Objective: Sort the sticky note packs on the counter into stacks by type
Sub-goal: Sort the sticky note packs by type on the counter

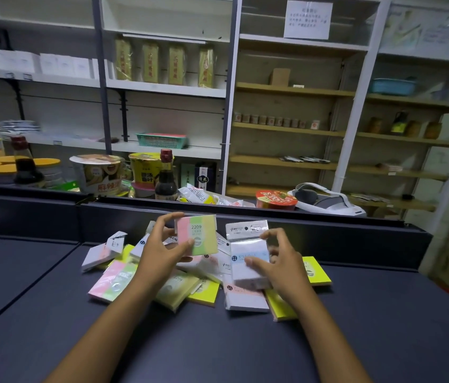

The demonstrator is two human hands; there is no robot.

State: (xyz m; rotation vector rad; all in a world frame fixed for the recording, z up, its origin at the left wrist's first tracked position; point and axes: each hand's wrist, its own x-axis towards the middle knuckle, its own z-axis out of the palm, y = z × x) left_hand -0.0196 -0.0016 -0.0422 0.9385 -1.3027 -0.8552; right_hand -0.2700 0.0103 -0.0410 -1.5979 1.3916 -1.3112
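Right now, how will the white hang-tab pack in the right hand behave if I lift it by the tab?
The white hang-tab pack probably dangles: its thin tab stands above a thicker block. The glossy wrapper looks slippery, so the right hand gripping the block seems safer.

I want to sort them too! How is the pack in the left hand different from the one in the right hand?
The striped pack shows pink, green and yellow bands; the white pack looks pale. The white pack has a hanging tab on top; the striped pack has none. Both are held above the pile.

striped pack [200, 236]: pink, green, yellow | bagged pack [248, 261]: white, pale blue | counter [218, 349]: dark grey
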